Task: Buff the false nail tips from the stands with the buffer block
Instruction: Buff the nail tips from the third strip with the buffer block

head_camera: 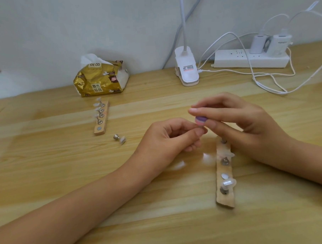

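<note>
My right hand (pixel 235 118) pinches a small purple and pink buffer block (pixel 200 120) between thumb and fingers above the middle of the wooden table (pixel 66 172). My left hand (pixel 173 136) has its fingers curled, pinching something small right under the block; the item itself is hidden by the fingertips. A wooden stand (pixel 224 174) with metal holders and clear nail tips lies below my right hand. A second wooden stand (pixel 101 118) with several tips lies at the left. One loose metal holder with a tip (pixel 119 138) lies on the table beside it.
A gold tissue pack (pixel 101 78) sits at the back left. A white clip lamp base (pixel 186 67) stands at the back centre. A white power strip (pixel 251 59) with chargers and trailing white cables (pixel 265 84) lies at the back right.
</note>
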`<move>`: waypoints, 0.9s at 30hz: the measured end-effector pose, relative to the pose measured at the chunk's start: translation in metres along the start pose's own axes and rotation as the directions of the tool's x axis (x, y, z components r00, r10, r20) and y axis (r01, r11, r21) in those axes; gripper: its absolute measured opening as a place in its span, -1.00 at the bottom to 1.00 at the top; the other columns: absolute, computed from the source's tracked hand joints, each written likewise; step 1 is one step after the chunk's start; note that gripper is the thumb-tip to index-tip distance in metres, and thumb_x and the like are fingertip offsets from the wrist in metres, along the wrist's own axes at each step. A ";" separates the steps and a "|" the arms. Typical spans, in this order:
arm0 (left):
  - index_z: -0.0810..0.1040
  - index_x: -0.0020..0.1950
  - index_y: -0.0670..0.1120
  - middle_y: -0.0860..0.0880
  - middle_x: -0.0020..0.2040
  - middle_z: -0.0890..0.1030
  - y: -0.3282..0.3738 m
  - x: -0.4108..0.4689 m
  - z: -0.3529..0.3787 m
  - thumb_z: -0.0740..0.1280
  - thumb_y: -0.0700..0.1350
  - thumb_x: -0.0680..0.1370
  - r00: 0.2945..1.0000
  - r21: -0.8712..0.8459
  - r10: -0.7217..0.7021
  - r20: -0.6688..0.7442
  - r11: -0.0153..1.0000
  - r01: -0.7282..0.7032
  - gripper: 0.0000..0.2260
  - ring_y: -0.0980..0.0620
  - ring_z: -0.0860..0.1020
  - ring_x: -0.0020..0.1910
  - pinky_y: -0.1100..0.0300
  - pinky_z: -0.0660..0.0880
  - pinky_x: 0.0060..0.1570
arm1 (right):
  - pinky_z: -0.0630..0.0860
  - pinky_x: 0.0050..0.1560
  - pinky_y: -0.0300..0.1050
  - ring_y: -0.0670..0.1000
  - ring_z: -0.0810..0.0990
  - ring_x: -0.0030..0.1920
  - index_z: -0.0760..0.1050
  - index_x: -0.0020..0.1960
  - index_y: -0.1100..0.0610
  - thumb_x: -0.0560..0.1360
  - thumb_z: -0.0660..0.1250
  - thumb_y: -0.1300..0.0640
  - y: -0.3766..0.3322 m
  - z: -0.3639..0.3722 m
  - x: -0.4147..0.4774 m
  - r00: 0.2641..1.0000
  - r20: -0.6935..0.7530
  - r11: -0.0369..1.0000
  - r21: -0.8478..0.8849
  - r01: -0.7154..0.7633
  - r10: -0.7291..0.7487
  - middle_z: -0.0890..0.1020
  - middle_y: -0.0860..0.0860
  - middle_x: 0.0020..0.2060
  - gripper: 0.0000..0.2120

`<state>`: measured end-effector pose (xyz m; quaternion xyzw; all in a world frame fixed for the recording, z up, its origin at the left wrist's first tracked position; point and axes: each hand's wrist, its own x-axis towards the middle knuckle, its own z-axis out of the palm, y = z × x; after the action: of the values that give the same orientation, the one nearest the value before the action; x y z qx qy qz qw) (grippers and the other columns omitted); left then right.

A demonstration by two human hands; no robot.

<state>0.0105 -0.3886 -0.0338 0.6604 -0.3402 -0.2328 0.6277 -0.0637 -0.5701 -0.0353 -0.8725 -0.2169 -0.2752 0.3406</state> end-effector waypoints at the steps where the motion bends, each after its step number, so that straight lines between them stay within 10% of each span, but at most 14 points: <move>1: 0.64 -0.15 -0.09 0.04 -0.36 0.61 0.001 -0.001 0.000 0.39 -0.10 0.45 1.000 -0.001 0.003 0.002 1.000 -0.003 -0.92 0.19 0.54 -0.35 0.38 0.46 -0.27 | 0.42 0.27 -0.25 -0.04 0.54 0.23 0.51 0.29 0.18 0.61 0.29 0.22 -0.002 0.000 -0.001 0.999 0.017 1.000 0.006 0.030 -0.030 0.55 0.16 0.16 -0.74; 4: 0.62 -0.16 -0.15 0.04 -0.36 0.60 0.000 -0.001 -0.001 0.38 -0.22 0.49 1.000 0.009 0.022 -0.001 1.000 -0.022 -0.95 0.19 0.54 -0.35 0.38 0.46 -0.27 | 0.45 0.30 -0.18 0.05 0.54 0.24 0.50 0.28 0.21 0.61 0.25 0.24 -0.004 0.002 -0.003 0.993 0.058 0.995 0.010 0.098 -0.098 0.52 0.20 0.17 -0.74; 11: 0.67 -0.01 -0.15 0.01 -0.31 0.65 0.002 -0.001 0.000 0.41 -0.07 0.43 1.000 -0.058 -0.016 -0.023 0.998 0.014 -0.79 0.19 0.59 -0.29 0.40 0.48 -0.24 | 0.42 0.20 -0.41 -0.22 0.55 0.21 0.58 0.24 0.10 0.54 0.27 0.15 -0.004 -0.004 0.006 0.932 -0.041 0.895 0.296 -0.333 0.360 0.59 0.00 0.18 -0.71; 27: 0.53 -0.21 -0.12 -0.04 -0.37 0.65 0.006 -0.003 0.002 0.43 -0.14 0.38 0.998 -0.114 -0.034 -0.045 0.993 0.029 -0.89 0.12 0.59 -0.38 0.36 0.49 -0.34 | 0.49 0.22 -0.16 0.03 0.59 0.20 0.56 0.15 0.19 0.56 0.35 0.18 -0.006 -0.002 -0.002 0.999 -0.001 0.986 0.161 -0.048 0.048 0.58 0.12 0.12 -0.81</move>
<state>0.0068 -0.3876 -0.0287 0.6342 -0.3011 -0.2460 0.6683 -0.0689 -0.5679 -0.0323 -0.8464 -0.2167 -0.2505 0.4171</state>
